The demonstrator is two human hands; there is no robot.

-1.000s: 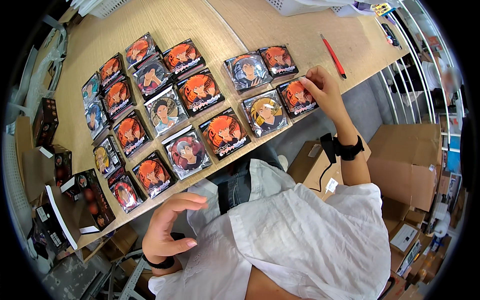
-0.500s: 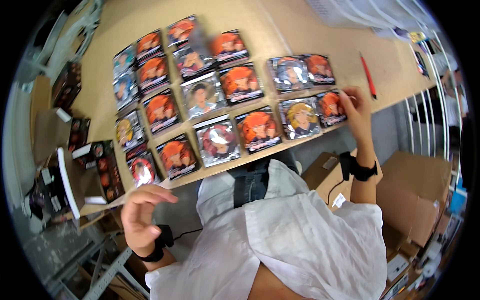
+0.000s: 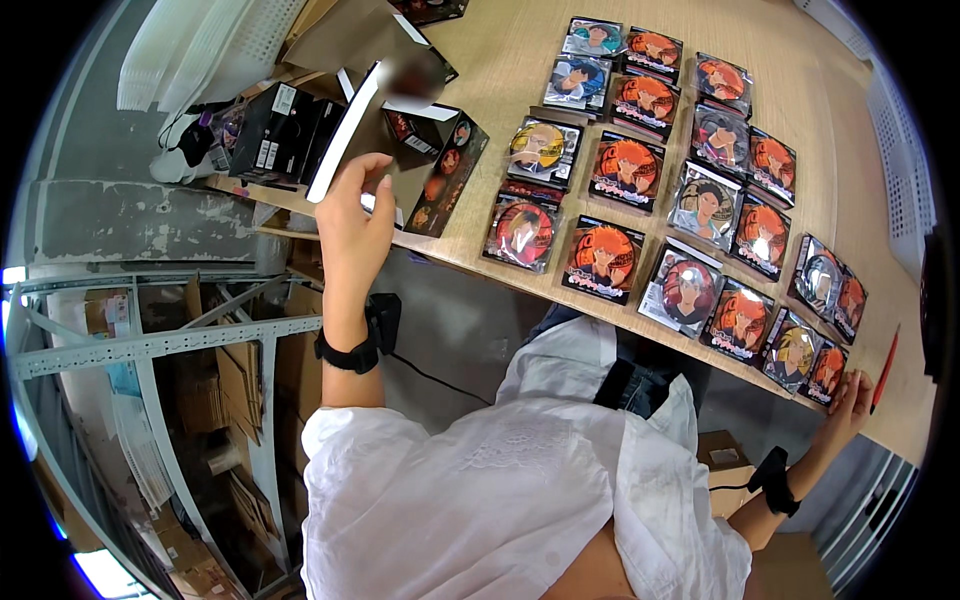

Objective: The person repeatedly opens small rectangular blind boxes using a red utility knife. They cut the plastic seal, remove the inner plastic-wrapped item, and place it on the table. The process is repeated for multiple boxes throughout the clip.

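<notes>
My left hand (image 3: 358,230) is raised beside an open cardboard box (image 3: 340,140) at the table's left end. Its fingers are apart and bent towards the box, with nothing visible in them. A dark carton with round pictures on its side (image 3: 447,178) stands against that box. My right hand (image 3: 848,405) is at the table's front right edge, fingers slightly spread at the corner of an orange badge packet (image 3: 826,372). Beside that lies a packet with a yellow-haired figure (image 3: 791,349). Several more packets, such as an orange one (image 3: 603,260), lie in rows, some overlapping.
A red pen (image 3: 886,370) lies right of the packets. White plastic baskets (image 3: 897,170) stand at the right edge. Black boxes (image 3: 278,130) sit left of the open box. A metal shelf rack (image 3: 170,340) with flattened cardboard is below left.
The view has swung left, so the packets appear farther right. My left hand has moved from the front edge up to the open box. My right hand stays by the same orange packet.
</notes>
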